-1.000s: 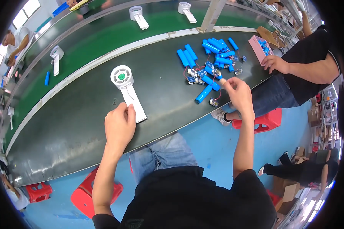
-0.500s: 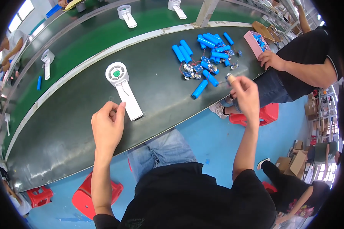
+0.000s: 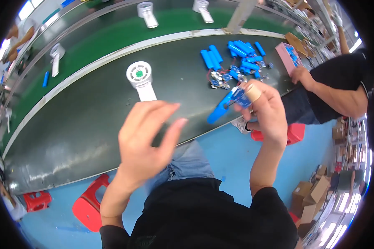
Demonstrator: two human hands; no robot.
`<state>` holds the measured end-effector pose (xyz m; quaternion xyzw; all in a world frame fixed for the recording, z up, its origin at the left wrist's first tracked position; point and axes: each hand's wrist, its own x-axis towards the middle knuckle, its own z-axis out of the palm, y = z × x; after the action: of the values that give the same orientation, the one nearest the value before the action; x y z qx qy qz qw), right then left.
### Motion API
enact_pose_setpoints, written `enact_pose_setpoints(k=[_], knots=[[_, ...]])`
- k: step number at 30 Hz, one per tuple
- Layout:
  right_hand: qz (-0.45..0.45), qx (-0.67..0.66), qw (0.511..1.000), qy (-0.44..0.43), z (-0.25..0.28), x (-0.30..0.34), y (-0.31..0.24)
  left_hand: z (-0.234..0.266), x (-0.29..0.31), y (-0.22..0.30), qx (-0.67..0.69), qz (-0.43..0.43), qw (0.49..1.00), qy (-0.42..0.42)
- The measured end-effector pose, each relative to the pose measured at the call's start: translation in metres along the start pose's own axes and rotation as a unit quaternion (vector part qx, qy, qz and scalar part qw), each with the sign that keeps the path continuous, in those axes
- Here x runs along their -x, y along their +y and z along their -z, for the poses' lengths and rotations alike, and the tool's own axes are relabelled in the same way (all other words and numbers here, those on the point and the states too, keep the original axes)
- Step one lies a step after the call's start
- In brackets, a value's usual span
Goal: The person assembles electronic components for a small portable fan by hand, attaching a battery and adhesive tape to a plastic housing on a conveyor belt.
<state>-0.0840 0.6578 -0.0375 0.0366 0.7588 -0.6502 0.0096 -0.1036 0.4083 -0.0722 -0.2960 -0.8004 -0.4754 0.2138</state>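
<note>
Right hand [image 3: 266,111] pinches a small blue board [image 3: 240,97] with a blue cell [image 3: 218,112] hanging from it, above the table edge [image 3: 112,170]. Left hand [image 3: 147,139] is raised, fingers loosely spread, empty, near the white fan [image 3: 140,79]. More cells [image 3: 237,54] lie beyond.

A factory assembly line: a long green conveyor belt [image 3: 112,33] carries white fan parts [image 3: 146,8]; blue battery cells [image 3: 241,52] lie heaped; cardboard boxes [image 3: 311,195] stacked nearby.

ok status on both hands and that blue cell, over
Right hand pinching small blue board, blue cell dangling from it. Left hand raised, open, empty. White fan housing on bench behind it, nothing between hands.
</note>
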Motion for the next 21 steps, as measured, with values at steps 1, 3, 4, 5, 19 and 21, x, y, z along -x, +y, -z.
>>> enact_pose_setpoints(k=[1,3,4,5,19,21], knots=[[0.001,-0.006,1.0,-0.02,-0.015,-0.001,-0.004,-0.002,-0.002,0.005,-0.012,0.005,1.0,0.004],[0.06,-0.039,0.996,-0.044,-0.046,-0.003,-0.005,-0.006,-0.004,0.013,-0.007,-0.039,0.998,0.042],[0.041,-0.054,0.997,-0.038,-0.058,-0.004,-0.004,-0.01,-0.003,0.011,-0.021,-0.033,0.998,0.043],[0.069,-0.012,0.996,-0.052,-0.07,-0.008,0.002,-0.014,0.001,0.006,-0.031,-0.039,0.996,0.069],[0.098,0.133,0.972,-0.169,-0.089,-0.081,0.075,0.042,0.016,-0.042,0.209,0.242,0.946,0.053],[0.109,0.138,0.967,-0.187,-0.095,-0.088,0.083,0.036,0.013,-0.062,0.223,0.297,0.928,0.013]])
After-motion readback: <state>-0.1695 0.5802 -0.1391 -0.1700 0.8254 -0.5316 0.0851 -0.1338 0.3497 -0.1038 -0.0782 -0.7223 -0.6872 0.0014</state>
